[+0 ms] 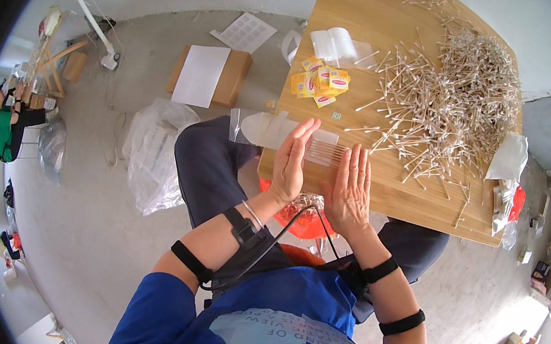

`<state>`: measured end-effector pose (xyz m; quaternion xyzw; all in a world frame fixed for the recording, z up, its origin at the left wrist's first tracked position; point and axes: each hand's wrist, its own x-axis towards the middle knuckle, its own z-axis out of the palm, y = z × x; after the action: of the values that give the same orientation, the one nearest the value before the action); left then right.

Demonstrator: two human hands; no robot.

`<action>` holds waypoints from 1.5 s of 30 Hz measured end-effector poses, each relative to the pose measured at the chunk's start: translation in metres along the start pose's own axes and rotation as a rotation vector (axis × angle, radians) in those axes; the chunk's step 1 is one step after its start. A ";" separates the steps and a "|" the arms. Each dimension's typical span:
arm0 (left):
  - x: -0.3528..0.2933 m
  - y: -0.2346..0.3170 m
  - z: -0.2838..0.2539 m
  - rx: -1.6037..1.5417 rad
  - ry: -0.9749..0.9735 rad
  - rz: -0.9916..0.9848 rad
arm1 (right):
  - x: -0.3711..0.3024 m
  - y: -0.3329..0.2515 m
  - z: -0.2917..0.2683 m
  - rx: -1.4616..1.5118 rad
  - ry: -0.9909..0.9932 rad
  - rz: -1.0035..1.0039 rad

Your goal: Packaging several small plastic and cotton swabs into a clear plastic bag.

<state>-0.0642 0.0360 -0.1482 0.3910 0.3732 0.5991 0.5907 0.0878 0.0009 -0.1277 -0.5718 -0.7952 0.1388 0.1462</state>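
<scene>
A row of cotton swabs (pixel 326 152) lies side by side at the near left edge of the wooden table, partly inside a see-through plastic bag (pixel 263 130). My left hand (pixel 290 163) rests on the bag at one end of the row, fingers stretched out and together. At the other end, my right hand (pixel 350 193) is held flat with straight fingers, its fingertips by the swab ends. Both hands are open, with the row between them. Part of the bag is hidden under my left hand, and its far end sticks out past the table edge.
A large heap of loose cotton swabs (pixel 474 93) covers the right of the wooden table (pixel 358 7). Small yellow packets (pixel 321 81) and a stack of plastic bags (pixel 336 45) lie at its left. A cardboard box (pixel 234 77) and plastic sacks (pixel 157 154) are on the floor.
</scene>
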 end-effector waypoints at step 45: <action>-0.001 0.002 0.004 -0.017 0.047 0.032 | 0.042 0.018 -0.015 0.243 0.249 -0.125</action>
<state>-0.0615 0.0349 -0.1451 0.3776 0.3757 0.6207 0.5753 0.0960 0.0472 -0.1180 -0.5124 -0.7823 0.1526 0.3197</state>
